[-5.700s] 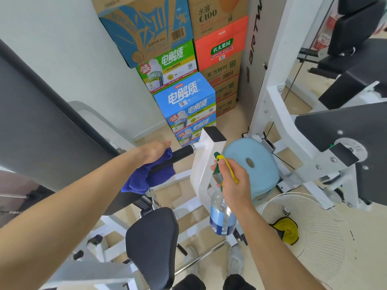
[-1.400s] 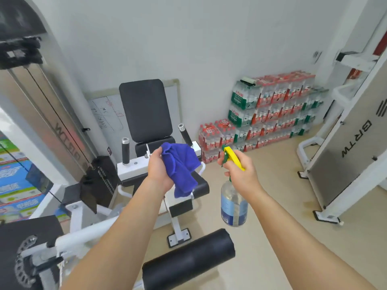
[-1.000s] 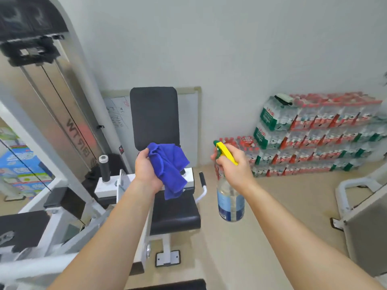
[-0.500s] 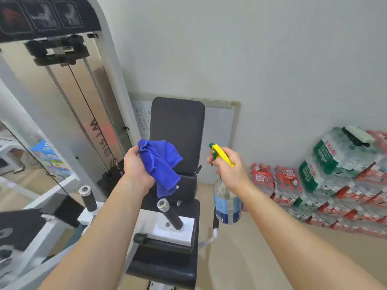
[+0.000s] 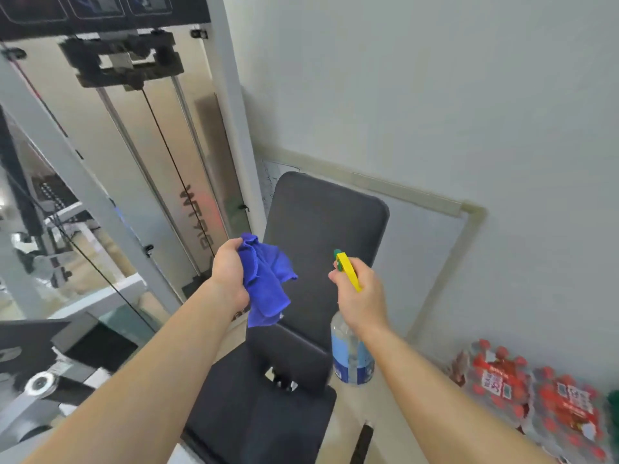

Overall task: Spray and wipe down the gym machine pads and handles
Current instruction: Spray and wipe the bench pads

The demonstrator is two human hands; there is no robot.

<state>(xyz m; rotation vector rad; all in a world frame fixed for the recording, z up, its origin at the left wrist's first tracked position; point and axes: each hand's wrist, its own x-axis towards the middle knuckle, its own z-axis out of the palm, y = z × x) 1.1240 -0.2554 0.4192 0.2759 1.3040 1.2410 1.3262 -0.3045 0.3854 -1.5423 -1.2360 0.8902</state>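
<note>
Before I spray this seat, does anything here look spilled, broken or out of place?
Nothing spilled or damaged shows on the back pad or seat pad. One oddity: a whiteboard sits low against the wall behind the back pad, partly hidden by it. The blue cloth and spray bottle are held.

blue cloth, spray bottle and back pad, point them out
blue cloth (image 5: 264, 286), head view, hanging folds
spray bottle (image 5: 350, 363), head view, blue label
back pad (image 5: 328, 222), head view, upper middle
</note>
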